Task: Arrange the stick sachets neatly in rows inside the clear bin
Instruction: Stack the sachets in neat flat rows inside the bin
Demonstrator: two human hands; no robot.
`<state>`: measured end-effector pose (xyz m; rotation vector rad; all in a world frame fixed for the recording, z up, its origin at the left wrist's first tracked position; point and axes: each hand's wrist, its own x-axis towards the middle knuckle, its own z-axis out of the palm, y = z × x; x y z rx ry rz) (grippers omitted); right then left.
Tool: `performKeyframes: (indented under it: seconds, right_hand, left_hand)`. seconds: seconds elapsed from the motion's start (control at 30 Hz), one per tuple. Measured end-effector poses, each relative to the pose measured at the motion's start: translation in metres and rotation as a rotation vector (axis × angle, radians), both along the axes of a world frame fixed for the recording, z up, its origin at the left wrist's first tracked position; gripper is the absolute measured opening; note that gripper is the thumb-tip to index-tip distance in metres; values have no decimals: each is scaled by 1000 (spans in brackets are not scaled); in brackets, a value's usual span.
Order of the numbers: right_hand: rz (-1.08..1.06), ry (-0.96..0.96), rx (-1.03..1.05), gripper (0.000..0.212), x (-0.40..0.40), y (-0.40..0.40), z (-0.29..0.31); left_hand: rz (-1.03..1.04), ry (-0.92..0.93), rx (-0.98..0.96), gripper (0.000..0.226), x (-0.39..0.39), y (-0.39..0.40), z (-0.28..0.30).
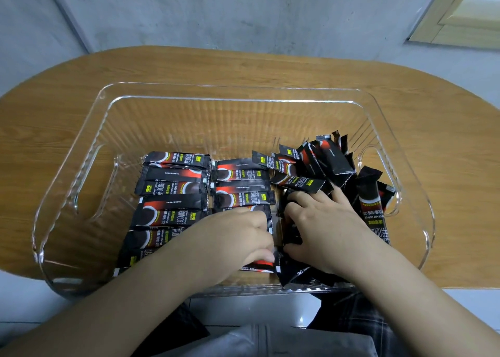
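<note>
A clear ribbed bin (89,151) stands on a wooden table. Black and red stick sachets lie flat in two rows: a left row (170,191) and a middle row (243,186). A loose heap of sachets (324,161) fills the right side, some standing on end. My left hand (243,237) rests palm down on the near end of the middle row, fingers curled on a sachet (259,266). My right hand (324,226) lies beside it, fingers spread over loose sachets at the heap's edge. What lies under both palms is hidden.
The oval wooden table (243,67) carries the bin, whose near edge hangs past the table's front. A grey wall rises behind, with a pale door frame (460,18) at the top right. My lap shows below the bin.
</note>
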<state>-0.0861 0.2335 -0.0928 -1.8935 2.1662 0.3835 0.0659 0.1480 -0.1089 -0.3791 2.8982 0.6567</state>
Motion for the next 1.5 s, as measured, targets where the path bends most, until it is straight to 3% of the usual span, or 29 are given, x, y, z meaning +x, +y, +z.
performKeyframes:
  seconds: [0.1,0.23,0.6,0.8,1.03,1.23,1.5]
  right_hand:
    - [5,0,-6,57,-1,0,0]
    - [10,-7,-10,56,-2,1,0]
    - [32,1,-18,53,-3,1,2]
    - [39,-2,-15,54,-4,1,2]
    - [31,6,-11,55,0,0,1]
    - [30,10,-21,56,10,-3,0]
    - [11,14,-29,54,18,-8,1]
  left_hand:
    - [-72,76,-79,18,7,-1,-13]
    - [-71,36,-136,11,8,-6,-25]
    - [25,111,-71,25,2,-3,-9]
    - [151,77,-25,9,40,-26,13]
    - [192,181,-147,26,61,-21,-3]
    - [265,229,-142,25,72,-38,-3]
    - [12,36,-134,38,43,-25,2]
